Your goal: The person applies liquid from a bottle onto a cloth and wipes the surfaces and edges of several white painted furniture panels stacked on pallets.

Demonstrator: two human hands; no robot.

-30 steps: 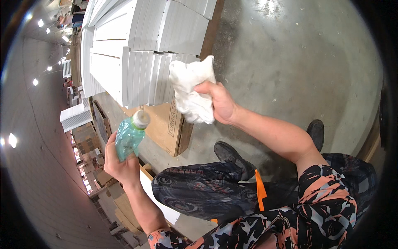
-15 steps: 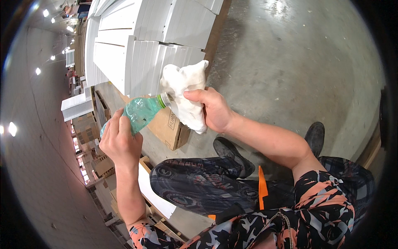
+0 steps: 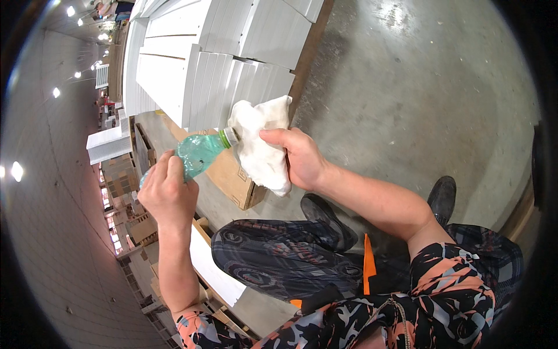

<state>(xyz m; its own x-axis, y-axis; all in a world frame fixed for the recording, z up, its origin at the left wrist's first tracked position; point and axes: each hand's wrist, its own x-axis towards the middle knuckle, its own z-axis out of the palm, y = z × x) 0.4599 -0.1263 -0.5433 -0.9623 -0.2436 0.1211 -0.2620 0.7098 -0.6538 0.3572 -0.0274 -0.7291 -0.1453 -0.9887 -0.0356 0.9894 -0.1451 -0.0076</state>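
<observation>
A green see-through plastic bottle [image 3: 200, 154] lies tilted in my left hand [image 3: 168, 195], whose fingers wrap round its body. Its neck, with a green ring, points right and up. The mouth of the bottle meets a crumpled white cloth [image 3: 260, 136]; whether a cap is on it I cannot tell. My right hand [image 3: 302, 157] grips the cloth, thumb on top and the other fingers hidden behind it. The lower end of the bottle is mostly covered by my left hand.
Stacks of white panels [image 3: 224, 81] stand just beyond the cloth. Below my hands a cardboard box [image 3: 232, 180] sits on the concrete floor [image 3: 407, 110]. A white board [image 3: 218, 267] lies near my left forearm. More cartons [image 3: 119, 174] stand farther off at left.
The cloth and my right hand sit slightly lower in the picture, and the cloth's folds have shifted a little. Both hands keep their hold. The view has moved slightly.
</observation>
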